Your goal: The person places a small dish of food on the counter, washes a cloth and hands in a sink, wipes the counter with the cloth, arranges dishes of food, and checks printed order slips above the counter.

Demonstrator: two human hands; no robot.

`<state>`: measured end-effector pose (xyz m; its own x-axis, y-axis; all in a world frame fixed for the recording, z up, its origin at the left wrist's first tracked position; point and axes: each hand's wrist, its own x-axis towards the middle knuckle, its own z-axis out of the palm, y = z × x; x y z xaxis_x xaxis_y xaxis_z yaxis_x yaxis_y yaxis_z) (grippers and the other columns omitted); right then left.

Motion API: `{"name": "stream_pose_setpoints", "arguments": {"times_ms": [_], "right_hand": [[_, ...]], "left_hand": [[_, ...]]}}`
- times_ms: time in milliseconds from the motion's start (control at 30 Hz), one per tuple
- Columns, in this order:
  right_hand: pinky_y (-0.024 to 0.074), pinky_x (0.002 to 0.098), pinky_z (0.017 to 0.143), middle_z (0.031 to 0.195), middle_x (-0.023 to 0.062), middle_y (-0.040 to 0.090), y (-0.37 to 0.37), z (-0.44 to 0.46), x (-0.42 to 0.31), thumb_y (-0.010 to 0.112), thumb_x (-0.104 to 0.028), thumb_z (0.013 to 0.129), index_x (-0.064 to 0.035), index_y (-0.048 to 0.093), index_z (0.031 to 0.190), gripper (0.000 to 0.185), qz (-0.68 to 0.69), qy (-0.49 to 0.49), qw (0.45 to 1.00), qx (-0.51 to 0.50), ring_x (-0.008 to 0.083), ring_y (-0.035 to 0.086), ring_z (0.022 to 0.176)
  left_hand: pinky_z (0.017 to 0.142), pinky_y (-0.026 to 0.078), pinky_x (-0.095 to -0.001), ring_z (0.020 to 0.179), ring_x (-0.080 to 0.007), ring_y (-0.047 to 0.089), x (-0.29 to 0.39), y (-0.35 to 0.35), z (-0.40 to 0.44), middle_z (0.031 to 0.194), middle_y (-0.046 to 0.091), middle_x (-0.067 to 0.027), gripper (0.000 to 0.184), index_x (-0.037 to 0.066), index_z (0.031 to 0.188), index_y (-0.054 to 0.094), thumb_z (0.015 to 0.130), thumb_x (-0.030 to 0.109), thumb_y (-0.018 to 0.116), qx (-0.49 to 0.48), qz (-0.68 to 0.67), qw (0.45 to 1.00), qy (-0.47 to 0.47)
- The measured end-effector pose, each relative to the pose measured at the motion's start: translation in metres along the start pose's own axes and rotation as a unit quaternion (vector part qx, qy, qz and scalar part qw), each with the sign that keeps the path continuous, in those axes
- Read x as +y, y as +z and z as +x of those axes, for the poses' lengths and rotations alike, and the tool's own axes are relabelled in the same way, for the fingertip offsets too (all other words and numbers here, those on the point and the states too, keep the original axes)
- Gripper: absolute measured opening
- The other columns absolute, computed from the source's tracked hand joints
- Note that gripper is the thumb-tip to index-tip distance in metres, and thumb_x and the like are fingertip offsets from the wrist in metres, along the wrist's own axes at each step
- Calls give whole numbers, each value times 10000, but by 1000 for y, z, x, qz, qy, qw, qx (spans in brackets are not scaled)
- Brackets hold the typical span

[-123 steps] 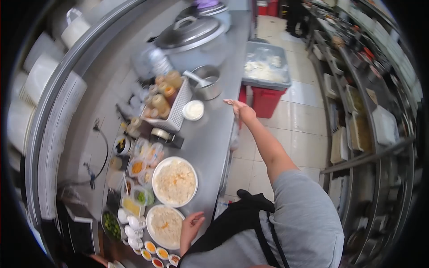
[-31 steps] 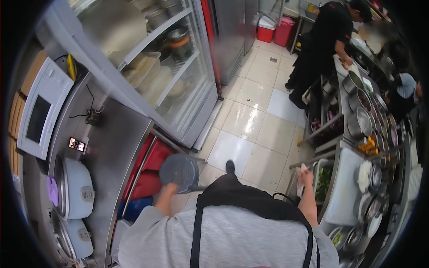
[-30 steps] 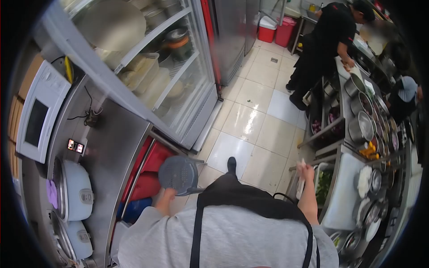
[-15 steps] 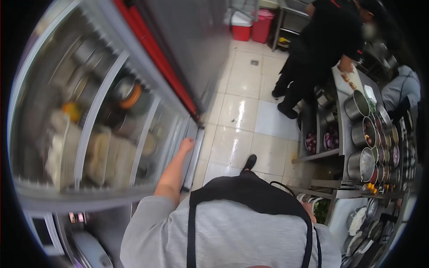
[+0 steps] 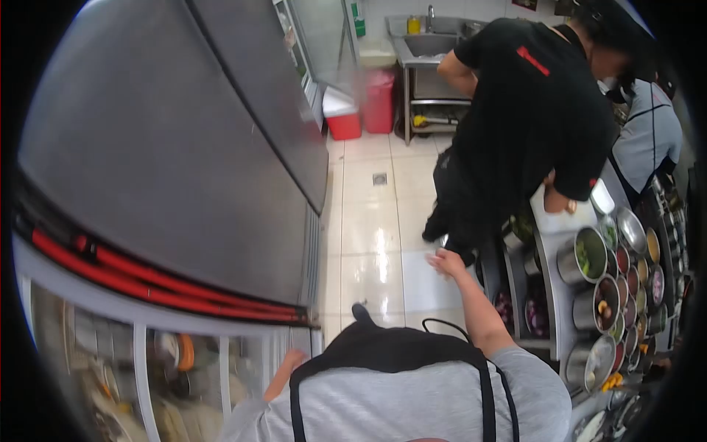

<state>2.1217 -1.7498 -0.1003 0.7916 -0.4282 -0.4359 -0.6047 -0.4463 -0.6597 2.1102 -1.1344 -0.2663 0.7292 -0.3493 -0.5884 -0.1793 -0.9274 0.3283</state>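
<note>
My left hand (image 5: pixel 294 359) hangs low at my side, beside the glass-fronted cabinet (image 5: pixel 141 368) with food containers on its shelves. Its fingers are too small and bunched to make out. Ahead of me, over the floor, my right hand (image 5: pixel 446 264) is held out with its fingers loosely bent and apart and nothing in it. In the view it overlaps the dark shoes of a co-worker (image 5: pixel 530 132) in a black shirt. That person leans over the counter on the right, a hand (image 5: pixel 560 202) near a white board (image 5: pixel 563 219).
A tall grey cabinet (image 5: pixel 169 147) with red edging stands on the left. Steel pots (image 5: pixel 582 256) and small tubs line the right counter. Red bins (image 5: pixel 379 103) and a sink (image 5: pixel 434 46) are at the back. Another person (image 5: pixel 652 129) stands far right.
My view has moved forward along the tiled aisle, past the glass-fronted cabinet. My right hand has come up into sight. My left hand has dropped lower and back. The co-worker now appears nearer.
</note>
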Motion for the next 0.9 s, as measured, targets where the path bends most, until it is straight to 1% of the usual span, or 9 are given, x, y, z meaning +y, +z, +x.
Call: {"name": "stream_pose_setpoints", "arguments": {"times_ms": [67,100,233,333,400,433,600,667,900], "right_hand": [[488,325,445,679,101,618,1,70,-68,564,-286,781,-72,618,903,253,26,-164,985,40,197,596,511],[498,334,592,800,146,632,-7,87,-112,555,-267,786,-61,621,937,264,8,-174,984,39,230,620,653],[479,282,497,752,101,624,-31,176,-221,558,-189,795,-45,601,964,226,49,-261,963,44,167,595,598],[478,281,488,758,96,625,-73,226,-281,559,-182,795,-33,599,960,227,88,-231,969,25,162,577,572],[479,281,517,763,101,626,-110,237,-309,559,-181,794,-31,600,957,226,90,-204,975,21,161,578,596],[481,280,546,767,106,627,-123,249,-316,560,-179,793,-28,601,954,225,92,-176,980,10,159,579,619],[480,292,636,767,120,631,-159,350,-275,553,-203,790,-40,617,942,232,53,-269,952,133,182,606,691],[470,284,659,785,115,634,-174,368,-272,551,-199,789,-38,618,944,233,155,-173,964,133,175,601,705],[469,293,679,815,127,633,-215,502,-338,562,-191,783,-37,615,948,232,84,-170,976,111,202,611,741]], "left_hand": [[755,444,-412,852,-341,564,-20,-14,1,896,608,-158,337,87,863,640,708,378,570,-111,55,991,-41],[753,445,-411,850,-340,565,-18,-25,9,893,609,-157,336,88,864,640,706,377,571,-132,46,989,-56],[746,450,-407,842,-334,570,16,-107,104,881,613,-153,334,90,869,641,701,371,578,-112,35,993,-2],[741,453,-404,836,-329,574,80,-210,215,873,616,-150,332,91,873,642,697,367,582,-54,28,996,71],[720,463,-399,822,-313,585,133,-284,305,836,623,-141,322,85,877,641,686,342,602,-50,-69,996,9],[729,464,-395,846,-303,588,156,-320,351,862,625,-144,330,64,905,633,690,313,608,-12,-3,996,91],[774,465,-333,901,-258,591,325,-495,483,982,609,-152,403,17,1015,593,707,273,641,111,-85,964,224],[769,467,-332,891,-257,595,363,-514,527,978,609,-153,393,20,1015,594,713,268,636,105,-99,960,240],[775,465,-331,861,-249,602,430,-591,611,986,602,-151,359,37,995,610,719,266,628,59,-51,970,232]]}}
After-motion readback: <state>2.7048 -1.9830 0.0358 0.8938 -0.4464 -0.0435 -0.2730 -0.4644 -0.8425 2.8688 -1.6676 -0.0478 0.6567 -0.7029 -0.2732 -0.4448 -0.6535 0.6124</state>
